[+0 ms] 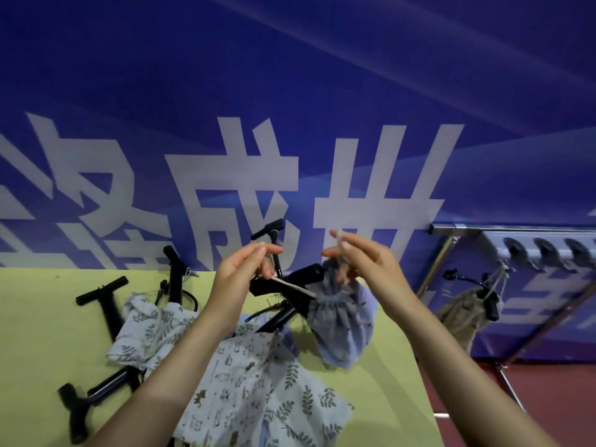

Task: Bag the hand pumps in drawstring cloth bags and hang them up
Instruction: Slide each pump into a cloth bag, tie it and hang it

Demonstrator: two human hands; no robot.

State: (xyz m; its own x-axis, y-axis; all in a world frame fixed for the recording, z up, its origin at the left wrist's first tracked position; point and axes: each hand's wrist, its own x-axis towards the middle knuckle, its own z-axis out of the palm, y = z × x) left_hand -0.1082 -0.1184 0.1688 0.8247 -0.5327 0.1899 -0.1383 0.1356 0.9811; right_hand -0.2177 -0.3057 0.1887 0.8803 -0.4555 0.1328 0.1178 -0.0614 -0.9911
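Centre frame: left hand (240,269) and right hand (358,259) each pinch a drawstring (295,286) of the blue-grey bag (342,321), cinched, above the yellow counter (48,333). Black pumps (106,303) lie lower left.

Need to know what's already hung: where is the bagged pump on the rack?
In the head view it hangs at the right edge: a beige bag with a black pump handle sticking out, strung from the hook rack against the blue banner.
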